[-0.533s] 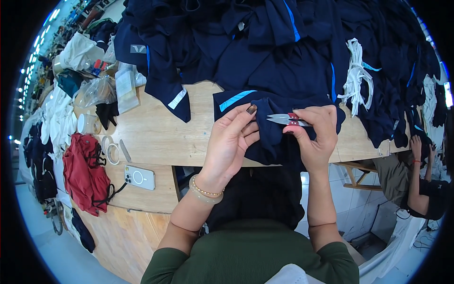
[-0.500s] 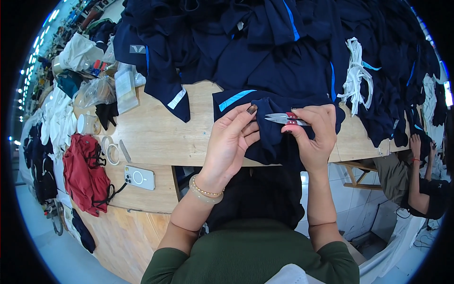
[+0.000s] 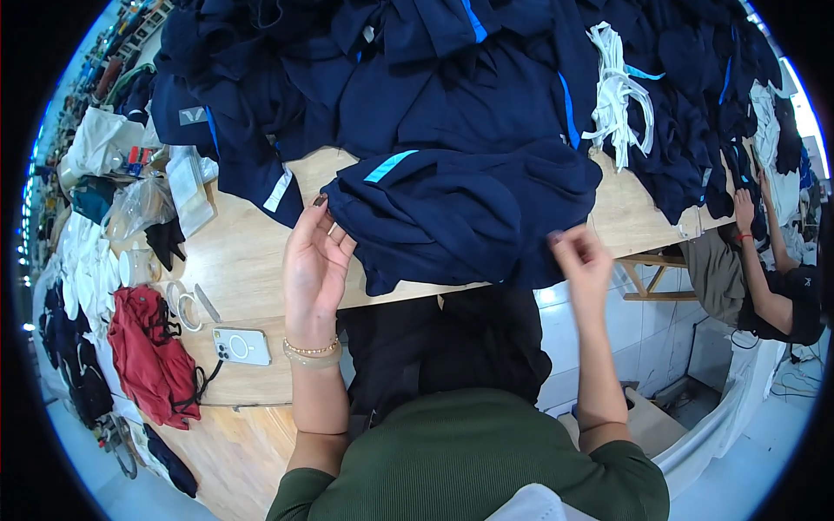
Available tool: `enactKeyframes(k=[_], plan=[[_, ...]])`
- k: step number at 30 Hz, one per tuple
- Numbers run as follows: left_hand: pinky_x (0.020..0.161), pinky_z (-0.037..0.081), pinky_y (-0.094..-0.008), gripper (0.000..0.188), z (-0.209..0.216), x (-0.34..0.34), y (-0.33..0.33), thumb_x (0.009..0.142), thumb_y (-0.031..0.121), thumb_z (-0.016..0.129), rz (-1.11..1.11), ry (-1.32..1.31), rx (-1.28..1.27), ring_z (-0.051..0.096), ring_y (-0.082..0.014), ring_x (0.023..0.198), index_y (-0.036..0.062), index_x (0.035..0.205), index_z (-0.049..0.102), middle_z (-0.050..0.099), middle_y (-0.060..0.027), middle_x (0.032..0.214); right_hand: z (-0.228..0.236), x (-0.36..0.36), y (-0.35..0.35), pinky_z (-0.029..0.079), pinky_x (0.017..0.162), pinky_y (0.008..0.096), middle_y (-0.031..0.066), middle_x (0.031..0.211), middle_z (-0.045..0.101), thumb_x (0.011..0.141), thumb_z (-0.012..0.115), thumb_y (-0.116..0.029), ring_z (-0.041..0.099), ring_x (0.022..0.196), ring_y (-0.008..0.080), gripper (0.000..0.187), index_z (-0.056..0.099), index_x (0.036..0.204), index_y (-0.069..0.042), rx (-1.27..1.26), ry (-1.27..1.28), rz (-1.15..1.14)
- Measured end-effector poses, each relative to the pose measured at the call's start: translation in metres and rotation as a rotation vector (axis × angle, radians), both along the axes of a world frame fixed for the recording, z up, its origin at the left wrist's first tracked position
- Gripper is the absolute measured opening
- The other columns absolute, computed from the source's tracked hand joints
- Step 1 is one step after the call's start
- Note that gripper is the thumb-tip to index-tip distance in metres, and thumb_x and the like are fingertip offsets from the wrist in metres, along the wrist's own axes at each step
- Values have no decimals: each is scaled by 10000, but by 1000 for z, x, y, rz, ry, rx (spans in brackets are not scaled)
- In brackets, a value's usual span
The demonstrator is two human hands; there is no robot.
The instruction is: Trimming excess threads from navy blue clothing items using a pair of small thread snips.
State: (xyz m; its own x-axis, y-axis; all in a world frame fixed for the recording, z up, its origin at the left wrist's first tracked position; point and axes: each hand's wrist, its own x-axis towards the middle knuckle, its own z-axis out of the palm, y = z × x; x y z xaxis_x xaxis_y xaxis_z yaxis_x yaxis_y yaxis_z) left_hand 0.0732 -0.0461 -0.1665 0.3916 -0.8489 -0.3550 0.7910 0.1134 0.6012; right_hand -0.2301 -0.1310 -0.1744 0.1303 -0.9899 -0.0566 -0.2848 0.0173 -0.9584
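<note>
A dark navy garment [image 3: 452, 208] with a light blue stripe lies bunched along the front edge of the table. At its left end my left hand [image 3: 317, 269] pinches the garment's edge between thumb and fingers, palm turned up. My right hand [image 3: 585, 265] is closed beside the garment's lower right side, thumb and fingertips against the cloth. What it holds is hidden; the thread snips seen before do not show now.
A large heap of navy garments [image 3: 452, 95] covers the far side, with white strips [image 3: 618, 95] on it. A phone [image 3: 241, 346], tape rolls [image 3: 188, 311] and a red bag [image 3: 149, 356] are at left. Another person's hand [image 3: 744, 208] works at far right.
My hands have moved apart, spreading the garment between them. My left hand went left to the garment's end. The red-handled snips in my right hand have gone out of sight.
</note>
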Motion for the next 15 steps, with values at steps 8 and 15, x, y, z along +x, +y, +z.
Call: enactKeyframes(k=[8,15], plan=[[863,521,-308,185,1,-5,2,926,126,509,11,52,-23,626,-191,964,2,1046,576,632,-110,1056,-23,39,57,469,537,334,74,848,490,680,760,-42,564,635,233,367,574,995,-62,-379,504,96],[914,489,-346,232,6,3,9,941,166,463,-102,230,-106,618,-210,1010,3,1051,587,654,-108,1054,-46,10,12,395,493,246,34,742,536,828,636,-46,533,572,114,195,563,1008,-29,-41,-102,-21]])
